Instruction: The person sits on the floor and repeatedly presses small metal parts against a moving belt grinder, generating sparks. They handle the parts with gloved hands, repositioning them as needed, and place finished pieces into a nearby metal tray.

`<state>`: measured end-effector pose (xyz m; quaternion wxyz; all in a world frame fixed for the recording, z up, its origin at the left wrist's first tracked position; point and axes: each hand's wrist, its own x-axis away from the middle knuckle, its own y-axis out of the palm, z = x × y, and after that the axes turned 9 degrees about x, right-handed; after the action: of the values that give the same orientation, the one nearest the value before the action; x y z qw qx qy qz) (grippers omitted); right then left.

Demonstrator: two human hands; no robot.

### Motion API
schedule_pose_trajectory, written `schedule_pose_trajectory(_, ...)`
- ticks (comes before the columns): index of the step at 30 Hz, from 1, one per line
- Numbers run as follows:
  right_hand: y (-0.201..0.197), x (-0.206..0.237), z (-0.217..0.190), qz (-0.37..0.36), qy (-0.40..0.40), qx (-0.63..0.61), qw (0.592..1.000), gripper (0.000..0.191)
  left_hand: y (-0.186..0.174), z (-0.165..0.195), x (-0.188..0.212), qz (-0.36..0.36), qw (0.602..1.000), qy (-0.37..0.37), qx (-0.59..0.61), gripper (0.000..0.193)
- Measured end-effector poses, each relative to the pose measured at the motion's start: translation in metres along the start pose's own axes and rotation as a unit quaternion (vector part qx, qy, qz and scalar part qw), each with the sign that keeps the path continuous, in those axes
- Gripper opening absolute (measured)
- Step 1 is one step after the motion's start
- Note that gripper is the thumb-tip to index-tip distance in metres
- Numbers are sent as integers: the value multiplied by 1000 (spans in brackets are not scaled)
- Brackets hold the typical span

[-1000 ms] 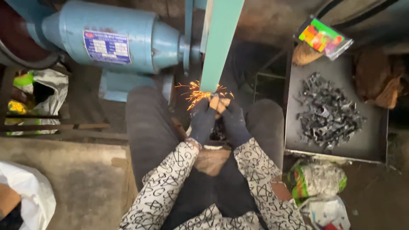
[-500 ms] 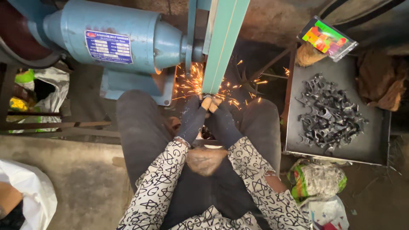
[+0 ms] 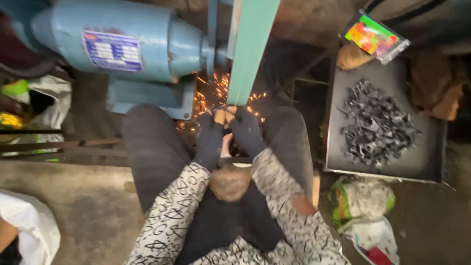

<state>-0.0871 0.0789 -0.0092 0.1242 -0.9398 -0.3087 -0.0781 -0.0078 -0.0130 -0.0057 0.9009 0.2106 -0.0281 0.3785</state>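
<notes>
Motor: I see a blue, rounded grinder motor [image 3: 132, 41] in the upper left.
Belt: a green sanding belt [image 3: 251, 49], flat, its long axis running from top centre downward.
Tray: a dark metal tray [image 3: 338, 122] at right holds a heap of small black metal pieces [image 3: 377, 122].
Hands: my gloved left hand [image 3: 210, 137] and right hand [image 3: 245, 130] are both pinched onto a small workpiece [image 3: 223, 115] at the belt's lower end, in the centre of the frame; its direction I cannot tell.
Sparks: orange sparks [image 3: 211, 93].

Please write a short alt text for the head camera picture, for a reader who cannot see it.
Seen from above, a seated person's gloved left hand and right hand press a small workpiece, mostly hidden, against a green belt, throwing orange sparks. A blue motor sits behind on the left. A dark tray of small metal parts lies on the right.
</notes>
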Motion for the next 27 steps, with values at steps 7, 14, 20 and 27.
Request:
schedule_pose_trajectory(7,-32,31,-19,-119,-36,-145,982,52,-1,19,13,-85,952,-49,-288,26)
schedule_pose_trajectory(14,-30,10,-7,-151,58,-311,937,35,1,9,0,-66,937,-230,255,29)
schedule_pose_trajectory(20,-20,12,1,-154,-14,-321,934,39,-7,-7,-15,-125,968,-146,163,29)
schedule_pose_trajectory(27,-26,47,-29,-66,7,-59,996,62,-14,7,8,-118,949,-233,176,28)
